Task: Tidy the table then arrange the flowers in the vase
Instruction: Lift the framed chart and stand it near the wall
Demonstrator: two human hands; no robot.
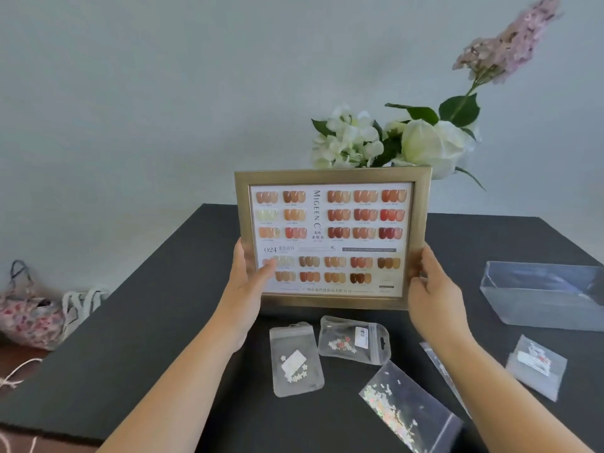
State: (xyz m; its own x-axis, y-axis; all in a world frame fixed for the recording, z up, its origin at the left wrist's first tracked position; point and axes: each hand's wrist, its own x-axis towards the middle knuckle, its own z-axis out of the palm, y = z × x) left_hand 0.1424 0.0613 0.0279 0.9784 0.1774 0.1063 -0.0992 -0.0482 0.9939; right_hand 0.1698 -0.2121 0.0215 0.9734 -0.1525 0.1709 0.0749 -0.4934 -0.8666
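Both hands grip a gold frame upright above the dark worktop: the left hand clamps its left edge, the right hand its right edge. White flowers and a lilac sprig rise just behind it. Small bags lie below; a clear box sits right.
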